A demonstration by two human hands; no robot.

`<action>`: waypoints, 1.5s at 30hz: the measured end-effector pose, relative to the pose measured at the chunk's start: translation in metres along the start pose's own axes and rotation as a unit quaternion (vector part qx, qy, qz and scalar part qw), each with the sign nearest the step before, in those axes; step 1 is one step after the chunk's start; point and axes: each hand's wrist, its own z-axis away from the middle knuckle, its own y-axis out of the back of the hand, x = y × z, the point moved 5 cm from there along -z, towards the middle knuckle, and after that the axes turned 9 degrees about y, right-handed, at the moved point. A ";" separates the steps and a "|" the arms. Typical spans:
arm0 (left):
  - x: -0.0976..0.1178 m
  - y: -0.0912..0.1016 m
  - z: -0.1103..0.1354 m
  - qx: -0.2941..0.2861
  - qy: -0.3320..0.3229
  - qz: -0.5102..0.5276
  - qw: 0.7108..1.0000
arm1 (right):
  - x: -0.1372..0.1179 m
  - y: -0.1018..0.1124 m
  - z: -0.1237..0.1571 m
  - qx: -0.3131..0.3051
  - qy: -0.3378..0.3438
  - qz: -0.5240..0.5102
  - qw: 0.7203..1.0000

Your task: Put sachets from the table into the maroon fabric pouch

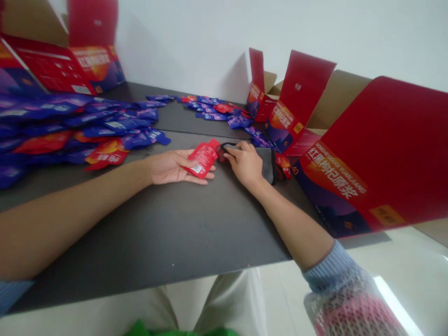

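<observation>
My left hand (pixel 175 167) is turned palm up and holds a small red spouted pouch (pixel 200 161), the thumb over its near side and the fingers beneath. White print and a barcode label show on the pouch. Just to the right, my right hand (pixel 245 163) pinches the edge of a grey cloth-like piece with black edging (pixel 266 161); what exactly it is I cannot tell. It lies on the dark table (pixel 196 233), partly hidden by the hand. One end of it is close to the red pouch's spout.
Many purple and red pouches (pixel 115 123) are stacked at left; a smaller row of pouches (pixel 213 107) lies at the back. Open red cartons stand at the right, a large one (pixel 378 154) nearest, and more cartons (pixel 91 65) at the back left. A white wall is behind.
</observation>
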 end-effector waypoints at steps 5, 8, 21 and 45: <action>-0.002 0.001 -0.003 -0.018 0.020 0.059 0.998 | -0.005 0.034 0.008 0.148 0.001 -0.070 0.987; -0.001 0.003 -0.004 -0.028 0.022 0.072 0.997 | -0.027 0.049 0.019 0.163 0.029 -0.090 0.982; -0.003 -0.005 -0.003 -0.058 0.003 -0.008 0.998 | -0.057 0.020 0.013 -0.037 0.091 -0.028 0.995; 0.001 -0.004 -0.001 -0.022 -0.031 0.050 0.998 | -0.043 0.063 0.038 0.283 0.106 -0.017 0.953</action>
